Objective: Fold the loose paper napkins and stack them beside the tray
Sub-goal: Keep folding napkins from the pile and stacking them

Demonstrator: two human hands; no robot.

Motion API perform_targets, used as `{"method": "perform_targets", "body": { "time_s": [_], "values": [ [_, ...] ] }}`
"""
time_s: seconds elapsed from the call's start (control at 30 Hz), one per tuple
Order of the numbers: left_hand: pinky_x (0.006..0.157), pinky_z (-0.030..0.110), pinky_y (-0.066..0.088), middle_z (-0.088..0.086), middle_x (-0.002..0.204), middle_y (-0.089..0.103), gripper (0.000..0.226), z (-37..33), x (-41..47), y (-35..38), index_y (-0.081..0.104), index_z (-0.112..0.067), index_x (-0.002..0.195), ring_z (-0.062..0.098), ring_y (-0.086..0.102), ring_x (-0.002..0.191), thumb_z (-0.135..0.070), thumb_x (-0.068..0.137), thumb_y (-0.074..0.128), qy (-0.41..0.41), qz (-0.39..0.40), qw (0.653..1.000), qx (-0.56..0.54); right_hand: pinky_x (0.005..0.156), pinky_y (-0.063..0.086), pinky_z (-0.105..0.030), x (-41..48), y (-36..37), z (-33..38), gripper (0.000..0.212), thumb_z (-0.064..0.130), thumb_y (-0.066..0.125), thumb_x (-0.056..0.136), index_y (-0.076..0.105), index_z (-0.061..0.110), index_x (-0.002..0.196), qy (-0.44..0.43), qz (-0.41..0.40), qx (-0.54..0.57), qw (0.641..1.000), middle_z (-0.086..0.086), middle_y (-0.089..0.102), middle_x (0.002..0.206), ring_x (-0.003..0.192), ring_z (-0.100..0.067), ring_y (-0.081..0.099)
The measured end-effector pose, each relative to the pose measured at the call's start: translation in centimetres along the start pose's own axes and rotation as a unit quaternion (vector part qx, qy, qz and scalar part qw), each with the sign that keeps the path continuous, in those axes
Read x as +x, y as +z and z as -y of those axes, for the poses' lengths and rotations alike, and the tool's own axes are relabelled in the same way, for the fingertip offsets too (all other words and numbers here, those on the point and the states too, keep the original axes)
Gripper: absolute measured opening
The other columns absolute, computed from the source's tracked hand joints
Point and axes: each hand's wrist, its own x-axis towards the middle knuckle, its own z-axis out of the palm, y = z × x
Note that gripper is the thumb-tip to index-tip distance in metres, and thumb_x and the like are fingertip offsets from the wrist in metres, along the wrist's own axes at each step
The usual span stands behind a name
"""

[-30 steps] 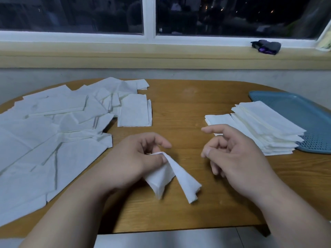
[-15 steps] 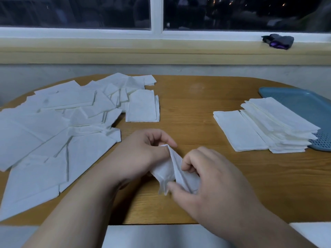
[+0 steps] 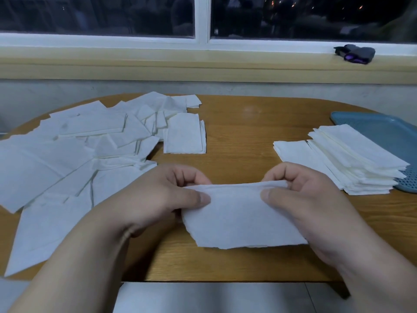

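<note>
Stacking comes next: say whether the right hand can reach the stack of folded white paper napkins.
Probably yes: only bare wooden table lies between the right hand and the stack of folded white paper napkins, though it pinches another white napkin.

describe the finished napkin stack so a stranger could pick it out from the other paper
Start at the wooden table and look to its right end, where a blue tray lies. The folded stack sits at the tray's left edge. Unlike the loose napkins scattered flat on the left, it is a thick, layered pile of narrow folded sheets.
</note>
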Motion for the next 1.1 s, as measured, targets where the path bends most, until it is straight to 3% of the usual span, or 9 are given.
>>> {"method": "perform_targets", "body": {
  "time_s": [0.1, 0.17, 0.2, 0.27, 0.33, 0.47, 0.67, 0.83, 1.1],
  "values": [
    [0.056, 0.029, 0.049, 0.008, 0.078, 0.073, 0.016, 0.4, 0.1, -0.1, 0.077, -0.018, 0.085, 0.020, 0.065, 0.067, -0.021, 0.070, 0.071, -0.017, -0.006, 0.999, 0.049, 0.066, 0.052, -0.044, 0.4, 0.1, -0.7, 0.015, 0.028, 0.068, 0.076, 0.069, 0.033, 0.090, 0.010, 0.007, -0.050, 0.999, 0.002, 0.072, 0.078, 0.073, -0.023, 0.068],
    [0.073, 0.048, 0.056, 0.008, 0.087, 0.075, 0.017, 0.7, 0.3, 0.1, 0.076, -0.025, 0.089, 0.031, 0.069, 0.079, -0.024, 0.073, 0.074, -0.034, -0.017, 0.993, 0.115, 0.066, 0.051, -0.034, 0.7, 0.2, -1.4, 0.016, 0.025, 0.066, 0.086, 0.066, 0.038, 0.094, 0.011, 0.004, -0.154, 0.988, 0.008, 0.070, 0.082, 0.071, -0.012, 0.065],
    [0.083, 0.051, 0.056, 0.004, 0.090, 0.076, 0.014, 0.8, 0.4, 0.2, 0.076, -0.029, 0.090, 0.028, 0.071, 0.085, -0.023, 0.077, 0.075, -0.042, -0.023, 0.986, 0.159, 0.062, 0.048, -0.026, 0.7, 0.2, -1.8, 0.017, 0.026, 0.064, 0.088, 0.063, 0.041, 0.097, 0.006, 0.000, -0.210, 0.978, 0.011, 0.067, 0.083, 0.070, -0.006, 0.063],
    [0.089, 0.043, 0.056, -0.008, 0.091, 0.075, 0.016, 1.1, 0.5, 0.3, 0.073, -0.036, 0.090, 0.012, 0.070, 0.087, -0.021, 0.085, 0.073, -0.055, -0.040, 0.963, 0.261, 0.060, 0.041, -0.018, 0.7, 0.5, -2.2, 0.021, 0.030, 0.060, 0.090, 0.059, 0.044, 0.105, -0.001, 0.003, -0.287, 0.958, 0.017, 0.062, 0.086, 0.074, 0.000, 0.059],
    [0.084, 0.030, 0.055, -0.017, 0.089, 0.073, 0.019, 1.2, 0.5, 0.5, 0.071, -0.040, 0.092, -0.001, 0.066, 0.083, -0.023, 0.086, 0.070, -0.054, -0.051, 0.943, 0.324, 0.063, 0.039, -0.018, 0.6, 0.8, -2.5, 0.029, 0.032, 0.056, 0.092, 0.055, 0.047, 0.117, -0.014, 0.017, -0.340, 0.940, 0.020, 0.059, 0.090, 0.081, 0.003, 0.056],
    [0.072, 0.010, 0.044, -0.024, 0.092, 0.065, 0.027, 1.4, 0.4, 0.6, 0.067, -0.043, 0.111, -0.008, 0.059, 0.085, -0.035, 0.085, 0.070, -0.049, -0.050, 0.904, 0.422, 0.070, 0.038, -0.016, 0.6, 0.7, -2.7, 0.036, 0.034, 0.051, 0.095, 0.049, 0.045, 0.129, -0.052, 0.018, -0.411, 0.910, 0.026, 0.050, 0.097, 0.093, 0.003, 0.049],
    [0.062, 0.007, 0.039, -0.023, 0.086, 0.061, 0.032, 1.6, 0.1, -0.1, 0.063, -0.044, 0.118, -0.012, 0.055, 0.077, -0.038, 0.087, 0.069, -0.056, -0.075, 0.892, 0.443, 0.079, 0.046, -0.021, 1.0, 0.5, -2.5, 0.029, 0.040, 0.052, 0.093, 0.055, 0.041, 0.122, -0.070, -0.008, -0.431, 0.900, 0.023, 0.046, 0.111, 0.096, 0.000, 0.051],
    [0.056, 0.008, 0.037, -0.021, 0.080, 0.060, 0.024, 1.9, 0.1, -1.1, 0.063, -0.044, 0.110, -0.011, 0.056, 0.071, -0.036, 0.088, 0.068, -0.062, -0.124, 0.898, 0.417, 0.074, 0.038, -0.015, 1.7, 1.0, -1.9, 0.027, 0.040, 0.053, 0.095, 0.058, 0.039, 0.122, -0.080, -0.021, -0.414, 0.907, 0.024, 0.048, 0.113, 0.093, 0.004, 0.046],
    [0.066, 0.024, 0.047, -0.019, 0.084, 0.064, 0.018, 2.5, 0.6, -3.3, 0.063, -0.039, 0.103, -0.002, 0.061, 0.076, -0.044, 0.086, 0.066, -0.063, -0.207, 0.909, 0.356, 0.084, 0.049, -0.030, 8.2, 5.7, 1.4, 0.020, 0.041, 0.059, 0.090, 0.064, 0.036, 0.108, -0.089, 0.002, -0.379, 0.921, 0.019, 0.057, 0.107, 0.098, -0.005, 0.054]
  ]
}}
